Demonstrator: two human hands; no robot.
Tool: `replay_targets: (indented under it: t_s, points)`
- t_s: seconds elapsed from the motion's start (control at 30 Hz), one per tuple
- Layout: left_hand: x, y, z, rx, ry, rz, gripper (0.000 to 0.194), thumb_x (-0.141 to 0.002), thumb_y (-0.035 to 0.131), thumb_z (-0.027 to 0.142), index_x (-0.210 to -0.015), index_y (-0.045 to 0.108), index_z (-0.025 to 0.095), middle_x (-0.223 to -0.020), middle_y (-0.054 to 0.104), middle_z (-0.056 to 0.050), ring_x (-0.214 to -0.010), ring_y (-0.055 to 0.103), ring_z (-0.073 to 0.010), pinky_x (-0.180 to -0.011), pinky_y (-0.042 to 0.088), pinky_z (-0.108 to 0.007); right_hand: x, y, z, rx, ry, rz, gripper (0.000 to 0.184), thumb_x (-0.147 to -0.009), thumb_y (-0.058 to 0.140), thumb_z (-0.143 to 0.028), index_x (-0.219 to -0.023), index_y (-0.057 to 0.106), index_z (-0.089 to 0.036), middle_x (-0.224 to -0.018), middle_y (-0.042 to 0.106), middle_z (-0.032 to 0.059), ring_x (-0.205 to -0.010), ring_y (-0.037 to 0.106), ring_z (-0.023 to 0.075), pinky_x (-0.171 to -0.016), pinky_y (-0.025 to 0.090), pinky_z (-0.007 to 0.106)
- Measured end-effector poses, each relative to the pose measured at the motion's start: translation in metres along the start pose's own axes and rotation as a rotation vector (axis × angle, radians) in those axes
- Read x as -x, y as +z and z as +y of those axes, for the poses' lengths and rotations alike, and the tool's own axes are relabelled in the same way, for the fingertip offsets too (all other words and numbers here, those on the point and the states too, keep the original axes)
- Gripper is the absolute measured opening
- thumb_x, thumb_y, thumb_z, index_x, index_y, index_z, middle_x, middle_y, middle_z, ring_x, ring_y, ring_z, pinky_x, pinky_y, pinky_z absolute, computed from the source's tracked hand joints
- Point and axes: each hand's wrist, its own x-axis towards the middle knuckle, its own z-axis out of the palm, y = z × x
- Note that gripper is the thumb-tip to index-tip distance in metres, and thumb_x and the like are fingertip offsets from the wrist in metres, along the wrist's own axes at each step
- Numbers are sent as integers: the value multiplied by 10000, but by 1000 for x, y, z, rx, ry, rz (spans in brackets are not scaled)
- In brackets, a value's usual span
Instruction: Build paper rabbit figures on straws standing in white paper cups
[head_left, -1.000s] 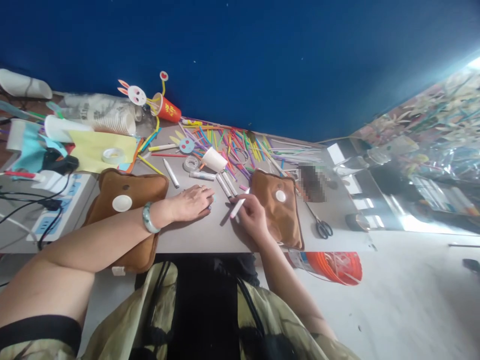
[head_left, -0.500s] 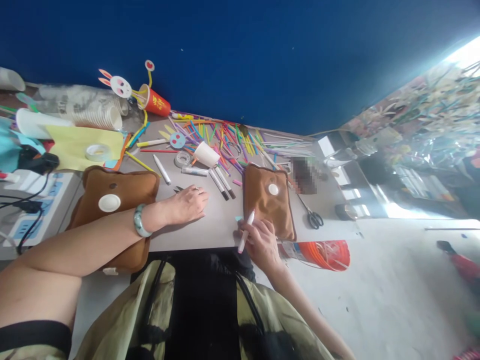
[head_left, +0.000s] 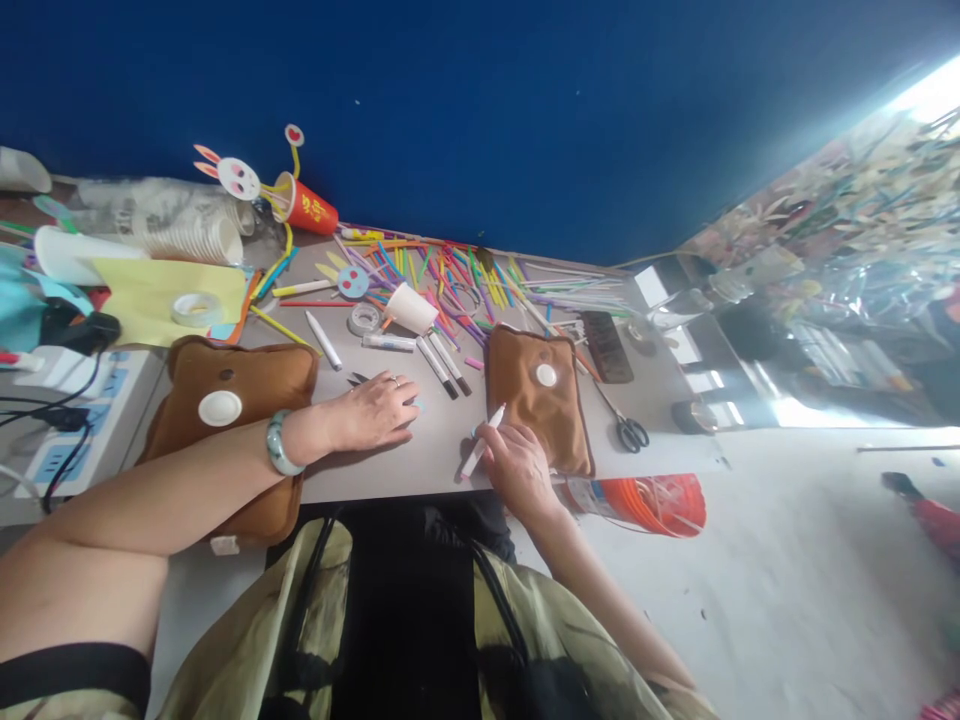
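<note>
My left hand (head_left: 375, 412) rests on the table with its fingers spread and pointing down onto the surface. A small light-blue bit (head_left: 418, 404) shows at its fingertips; I cannot tell what it is. Dark pointed tips (head_left: 359, 379) stick out from behind the hand, the rest hidden. Between the fingers of my right hand (head_left: 516, 462) is a white marker (head_left: 482, 443) with a pinkish end, tilted over the table's front edge. Beside that hand lies a brown hot-water bag (head_left: 536, 385) with a white cap. A second, larger brown bag (head_left: 247, 385) lies partly under my left forearm.
Several markers (head_left: 442, 365), tape rolls (head_left: 364, 319) and a paper cup (head_left: 410, 308) lie ahead, before a heap of colourful straws (head_left: 450, 275). Scissors (head_left: 630, 432) and a dark comb (head_left: 606, 347) lie right. A power strip (head_left: 82, 420) stands left; an orange bucket (head_left: 660, 503) is below the edge.
My right hand, with the marker, has shifted slightly left and forward. The fingers of my left hand have spread a little, and a light-blue bit now shows at their tips.
</note>
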Motion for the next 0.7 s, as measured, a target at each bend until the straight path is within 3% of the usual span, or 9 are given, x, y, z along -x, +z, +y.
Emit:
replay_targets:
  t_s: [0.13,0.27,0.37,0.53,0.7]
  points:
    - [0,2,0,5,8,33,178,-907,734,333,-884,676,166,-1008,635,-109,-975,587,-267,-890,400,-403,-5,4,2,-62,67,8,216,-874,540,-63,-943,660,-228,-698,701,19,-690,658,205,-741,462,310]
    - [-3,6,0,22,40,25,104,-909,700,263,-869,665,174,-934,653,-93,-972,592,-270,-862,394,-413,-14,5,-7,-363,316,89,87,-864,637,-235,-944,613,-259,-779,745,8,-666,674,197,-683,509,310]
    - [-5,9,1,-1,48,10,110,-930,652,235,-838,661,175,-914,665,-90,-935,601,-261,-843,393,-418,-26,3,-22,-711,494,128,222,-834,687,-330,-995,542,-282,-794,753,-18,-647,690,185,-646,550,304]
    - [-6,11,2,-16,38,14,116,-933,644,220,-836,680,167,-912,674,-89,-907,626,-251,-877,410,-413,-49,9,-39,-1170,602,142,349,-785,717,-354,-997,447,-288,-765,699,-46,-638,693,165,-615,601,308]
    - [-6,10,3,-23,63,15,132,-939,625,201,-831,687,155,-892,672,-105,-880,631,-255,-869,427,-413,-57,18,-41,-1185,630,172,347,-775,703,-313,-1011,450,-287,-811,674,-52,-637,699,156,-601,605,299]
